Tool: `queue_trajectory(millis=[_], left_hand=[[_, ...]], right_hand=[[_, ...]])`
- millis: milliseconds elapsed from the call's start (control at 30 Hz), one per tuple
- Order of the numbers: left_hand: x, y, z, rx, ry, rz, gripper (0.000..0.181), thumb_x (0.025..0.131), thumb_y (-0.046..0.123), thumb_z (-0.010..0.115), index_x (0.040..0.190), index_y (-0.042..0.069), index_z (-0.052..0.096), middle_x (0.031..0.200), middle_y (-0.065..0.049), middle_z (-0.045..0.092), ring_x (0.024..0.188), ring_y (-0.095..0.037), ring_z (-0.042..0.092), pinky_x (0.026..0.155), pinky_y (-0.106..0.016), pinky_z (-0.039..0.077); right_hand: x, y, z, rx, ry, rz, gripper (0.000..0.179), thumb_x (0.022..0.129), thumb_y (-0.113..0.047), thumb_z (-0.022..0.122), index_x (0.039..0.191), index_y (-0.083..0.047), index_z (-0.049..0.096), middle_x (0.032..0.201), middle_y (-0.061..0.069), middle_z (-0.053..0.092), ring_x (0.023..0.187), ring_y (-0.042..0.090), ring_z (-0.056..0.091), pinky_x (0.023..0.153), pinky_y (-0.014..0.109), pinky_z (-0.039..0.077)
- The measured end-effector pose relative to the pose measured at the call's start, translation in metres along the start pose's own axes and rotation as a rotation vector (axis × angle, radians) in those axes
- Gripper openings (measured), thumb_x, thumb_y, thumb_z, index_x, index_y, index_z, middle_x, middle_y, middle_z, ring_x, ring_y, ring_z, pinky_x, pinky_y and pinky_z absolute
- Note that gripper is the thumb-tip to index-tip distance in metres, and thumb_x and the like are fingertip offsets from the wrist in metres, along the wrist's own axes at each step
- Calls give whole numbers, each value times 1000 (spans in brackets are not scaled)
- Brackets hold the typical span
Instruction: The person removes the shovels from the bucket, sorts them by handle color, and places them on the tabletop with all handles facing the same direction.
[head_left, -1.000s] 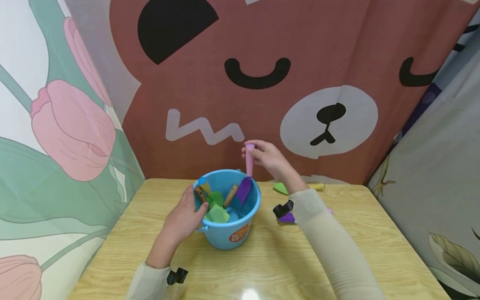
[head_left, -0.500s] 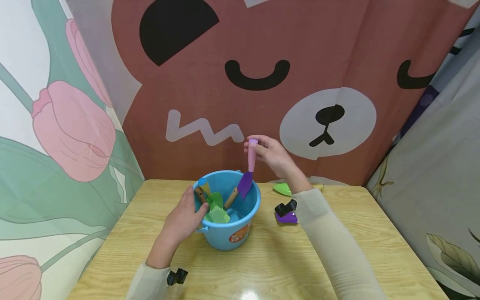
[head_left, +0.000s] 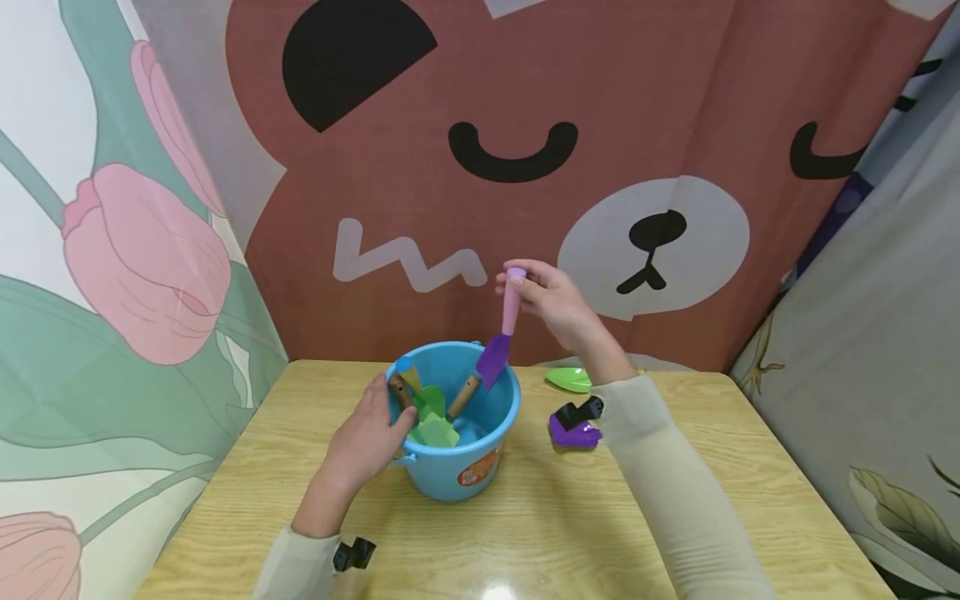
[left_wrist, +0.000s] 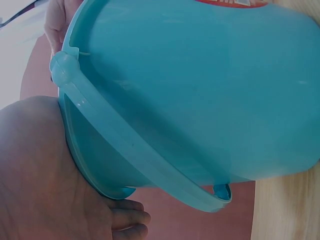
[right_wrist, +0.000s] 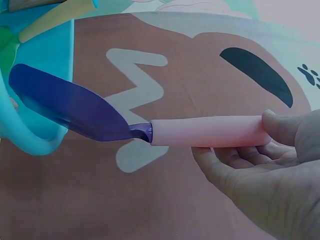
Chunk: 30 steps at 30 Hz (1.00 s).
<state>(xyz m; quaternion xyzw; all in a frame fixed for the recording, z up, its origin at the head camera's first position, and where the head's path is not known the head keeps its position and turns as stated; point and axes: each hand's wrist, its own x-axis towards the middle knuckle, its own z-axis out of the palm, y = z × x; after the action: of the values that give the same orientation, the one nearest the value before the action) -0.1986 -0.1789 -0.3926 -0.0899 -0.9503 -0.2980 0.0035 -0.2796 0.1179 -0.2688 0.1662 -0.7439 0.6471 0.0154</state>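
Note:
A blue bucket (head_left: 457,475) stands on the table. My left hand (head_left: 363,429) holds its left rim, thumb over the edge; in the left wrist view the palm lies against the rim (left_wrist: 75,145). My right hand (head_left: 562,307) pinches the pink handle of a toy trowel (right_wrist: 210,131) near its end. The trowel's purple blade (head_left: 493,360) points down and overlaps the bucket's right side in the head view. Inside the bucket lie a green-bladed tool (head_left: 437,429), a wooden handle (head_left: 463,397), a brown handle (head_left: 401,387) and a yellow handle with a blue end (head_left: 409,374).
Right of the bucket, a green blade (head_left: 568,380) lies near the table's back edge, and a purple toy tool (head_left: 573,433) lies in front of it, partly behind the right sleeve (head_left: 660,467). A curtain printed with a bear (head_left: 390,317) hangs behind the wooden table (head_left: 450,550).
My right hand has moved up and to the right, raising the trowel's blade from deep in the bucket toward its rim. The left hand and bucket stay in place.

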Motion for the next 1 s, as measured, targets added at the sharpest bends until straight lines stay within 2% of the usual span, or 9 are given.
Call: queue_trajectory(millis=[367,633,1000], left_hand=[[0,0,-1,-4,2,4,85,104,45,44,160,-5,4,167,-24,13,152,-43,21,114,-65,32],[1,-2,-2,-10,-3,0,86,104,48,42,160,-4,3,167,-24,12,152,-42,20,115,-64,31],[1,-3,-2,-4,5,7,86,104,47,43,160,-5,3,167,-24,12,152,-42,20,114,-65,32]], right_hand=[[-4,-9,-8,62,22,-13,37,106,-13,49,142,-6,53,134,18,61,127,33,60,108,46,47],[-10,-11,-20,85,52,-26,38,106,-15,50,143,-7,53,134,17,61,129,35,58,106,43,48],[-27,-8,-40,189,89,-46,44,106,-19,51,148,-4,48,142,27,50,131,35,56,108,40,47]])
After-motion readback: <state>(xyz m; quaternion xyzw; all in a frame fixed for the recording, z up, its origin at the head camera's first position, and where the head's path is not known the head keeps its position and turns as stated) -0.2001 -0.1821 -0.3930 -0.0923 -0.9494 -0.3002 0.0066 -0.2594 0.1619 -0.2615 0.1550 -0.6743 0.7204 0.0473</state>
